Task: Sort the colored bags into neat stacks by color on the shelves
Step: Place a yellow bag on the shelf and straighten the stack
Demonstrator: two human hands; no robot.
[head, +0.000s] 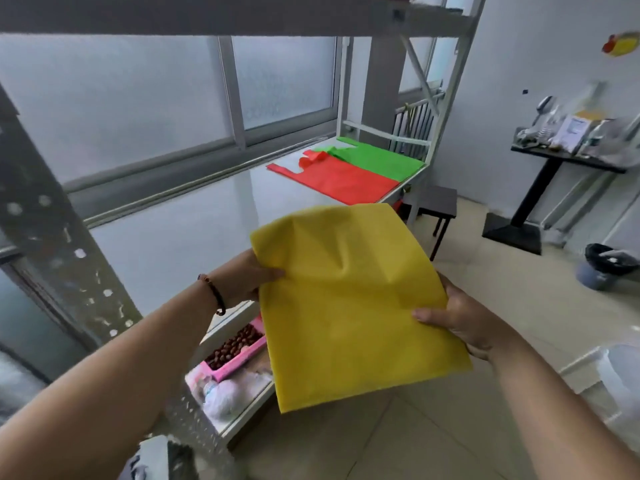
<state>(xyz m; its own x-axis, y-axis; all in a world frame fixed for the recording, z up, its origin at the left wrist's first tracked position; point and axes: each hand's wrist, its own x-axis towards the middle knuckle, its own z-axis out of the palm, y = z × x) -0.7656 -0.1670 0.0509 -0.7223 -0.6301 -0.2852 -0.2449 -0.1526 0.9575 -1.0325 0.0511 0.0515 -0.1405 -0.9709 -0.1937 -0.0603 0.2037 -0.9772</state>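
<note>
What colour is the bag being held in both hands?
Yellow. The bag, held by the left hand and right hand, shows best in the head view.

Frosted windows [138, 98], tiled floor [450, 427]

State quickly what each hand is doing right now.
Left hand: grips the yellow bag at its left edge.
Right hand: grips its right edge.

Both hands hold a yellow bag [349, 306] flat above the white shelf [194, 223], left hand [247, 280] pinching its left edge, right hand [464, 322] its right, while red bag [341, 181] and green bag [381, 159] lie touching at the far end.
</note>
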